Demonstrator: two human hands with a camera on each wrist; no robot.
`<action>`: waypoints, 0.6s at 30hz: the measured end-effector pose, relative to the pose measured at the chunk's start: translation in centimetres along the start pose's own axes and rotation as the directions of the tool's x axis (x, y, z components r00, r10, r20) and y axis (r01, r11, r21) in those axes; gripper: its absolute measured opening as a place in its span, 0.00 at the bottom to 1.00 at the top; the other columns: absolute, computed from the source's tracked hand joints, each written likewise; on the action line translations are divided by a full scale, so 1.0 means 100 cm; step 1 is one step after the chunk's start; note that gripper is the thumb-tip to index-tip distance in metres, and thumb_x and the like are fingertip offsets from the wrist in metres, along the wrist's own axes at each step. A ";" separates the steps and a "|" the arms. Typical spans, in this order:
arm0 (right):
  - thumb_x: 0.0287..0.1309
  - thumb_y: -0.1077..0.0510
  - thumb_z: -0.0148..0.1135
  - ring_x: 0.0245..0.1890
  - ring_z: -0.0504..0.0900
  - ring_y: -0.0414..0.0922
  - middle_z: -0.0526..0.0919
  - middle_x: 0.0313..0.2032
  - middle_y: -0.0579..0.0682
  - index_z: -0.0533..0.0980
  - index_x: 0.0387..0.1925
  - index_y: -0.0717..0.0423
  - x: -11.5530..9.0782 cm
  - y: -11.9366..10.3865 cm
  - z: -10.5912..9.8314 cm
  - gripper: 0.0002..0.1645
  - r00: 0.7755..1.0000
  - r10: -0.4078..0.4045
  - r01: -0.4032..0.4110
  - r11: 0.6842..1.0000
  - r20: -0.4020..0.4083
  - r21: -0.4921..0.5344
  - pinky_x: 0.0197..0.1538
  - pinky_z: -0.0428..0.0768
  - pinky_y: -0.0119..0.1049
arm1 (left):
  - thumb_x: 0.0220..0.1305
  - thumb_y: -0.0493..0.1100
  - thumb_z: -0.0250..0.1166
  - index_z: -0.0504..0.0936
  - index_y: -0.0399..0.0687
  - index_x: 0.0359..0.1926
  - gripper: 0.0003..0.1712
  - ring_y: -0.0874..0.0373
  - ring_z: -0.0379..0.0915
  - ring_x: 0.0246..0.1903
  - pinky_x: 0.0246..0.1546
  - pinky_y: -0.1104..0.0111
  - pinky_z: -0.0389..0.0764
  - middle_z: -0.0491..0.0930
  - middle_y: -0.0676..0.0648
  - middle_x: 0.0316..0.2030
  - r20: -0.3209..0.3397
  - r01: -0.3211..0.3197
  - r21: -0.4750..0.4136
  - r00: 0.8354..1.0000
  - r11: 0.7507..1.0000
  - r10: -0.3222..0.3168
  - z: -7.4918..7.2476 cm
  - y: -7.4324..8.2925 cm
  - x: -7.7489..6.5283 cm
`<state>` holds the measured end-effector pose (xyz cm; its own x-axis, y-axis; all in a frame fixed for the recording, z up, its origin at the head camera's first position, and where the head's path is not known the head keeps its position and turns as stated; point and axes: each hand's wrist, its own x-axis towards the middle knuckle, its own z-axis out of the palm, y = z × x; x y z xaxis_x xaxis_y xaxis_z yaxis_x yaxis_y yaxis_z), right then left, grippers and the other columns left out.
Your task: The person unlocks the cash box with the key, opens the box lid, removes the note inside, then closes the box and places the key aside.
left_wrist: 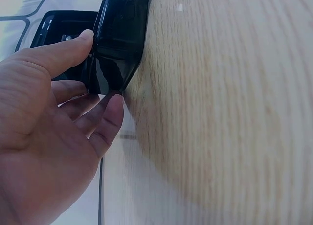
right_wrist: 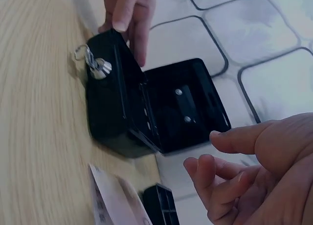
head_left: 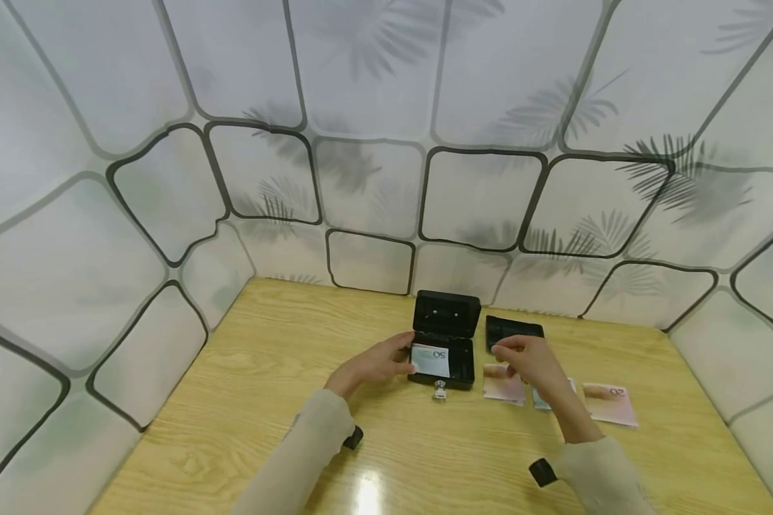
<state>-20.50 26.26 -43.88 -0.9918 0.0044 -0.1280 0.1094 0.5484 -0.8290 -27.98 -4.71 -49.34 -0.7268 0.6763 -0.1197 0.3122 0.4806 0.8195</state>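
Note:
A black cash box stands on the table with its lid raised. Inside lies a light-blue banknote marked 50. My left hand grips the box's left end; in the left wrist view the thumb lies on the rim and the fingers touch the side wall. My right hand hovers right of the box, over other banknotes; in the right wrist view its fingers are loosely bent, thumb apart from them, holding nothing. A pinkish banknote lies beneath it. A silver lock with a key sits on the box's front.
A black compartment tray stands at the back, right of the box. Partly behind my right wrist is a bluish banknote, and a pink 20 note lies further right. A patterned cloth wall borders the wooden table.

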 end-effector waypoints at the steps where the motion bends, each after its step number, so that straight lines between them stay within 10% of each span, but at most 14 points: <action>1: 0.74 0.56 0.62 0.28 0.84 0.52 0.85 0.41 0.63 0.79 0.58 0.72 0.003 -0.001 0.005 0.23 1.000 0.005 -0.005 1.000 0.001 0.013 0.23 0.76 0.34 | 0.76 0.42 0.63 0.51 0.35 0.81 0.43 0.45 0.45 0.79 0.77 0.53 0.51 0.50 0.39 0.80 0.000 0.002 0.002 1.000 1.000 -0.002 0.000 0.000 0.000; 6: 0.72 0.60 0.62 0.28 0.83 0.49 0.84 0.44 0.62 0.77 0.58 0.75 0.013 -0.007 0.027 0.23 0.999 0.028 -0.031 0.995 0.033 0.090 0.38 0.87 0.42 | 0.76 0.42 0.63 0.51 0.36 0.81 0.43 0.45 0.45 0.79 0.78 0.53 0.50 0.50 0.39 0.80 0.000 0.009 0.002 1.000 1.000 -0.009 0.001 -0.002 0.001; 18: 0.71 0.60 0.64 0.13 0.73 0.45 0.88 0.36 0.58 0.82 0.53 0.71 0.025 -0.017 0.059 0.18 0.998 0.017 -0.015 0.998 0.052 -0.053 0.30 0.82 0.41 | 0.76 0.42 0.63 0.51 0.35 0.81 0.43 0.45 0.45 0.79 0.77 0.52 0.50 0.50 0.39 0.80 -0.004 0.000 -0.011 1.000 1.000 0.000 0.000 -0.003 0.002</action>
<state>-22.81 20.38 -45.99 -0.9849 -0.0296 -0.1706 0.1202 0.5920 -0.7969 -28.20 -4.74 -49.59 -0.7292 0.6742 -0.1172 0.3057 0.4742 0.8257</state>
